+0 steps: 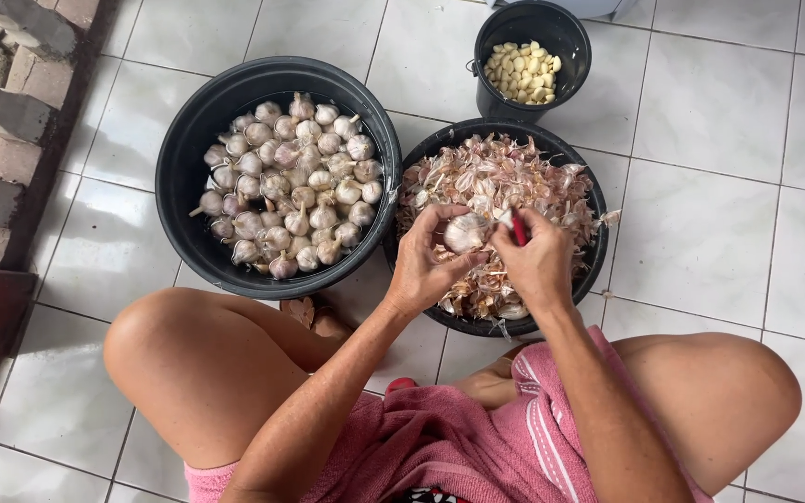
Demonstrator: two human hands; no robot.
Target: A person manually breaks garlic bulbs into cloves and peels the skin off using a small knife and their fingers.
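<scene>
- While the person sits on the white tiled floor (pixel 710 121) with bare knees apart, a pink cloth (pixel 458 438) covers the lap.
- On the left stands the big black basin (pixel 184 158), filled with whole garlic bulbs (pixel 291 186).
- Just beside it, touching at the rim, is a second black basin (pixel 598 251) that holds a heap of dry garlic skins (pixel 496 177).
- Behind this one stands a small black bucket (pixel 570 37) with peeled yellowish cloves (pixel 522 72) inside.
- Over the basin of skins, the left hand (pixel 426 265) has its fingers curled around one garlic bulb (pixel 465 233) and holds it firmly.
- Close to it, the right hand (pixel 538 265) has its fingers closed on a small tool with a red handle (pixel 518 228), whose end is at the bulb; the blade itself I cannot tell.
- At the far left edge there is a brick wall (pixel 11 102).
</scene>
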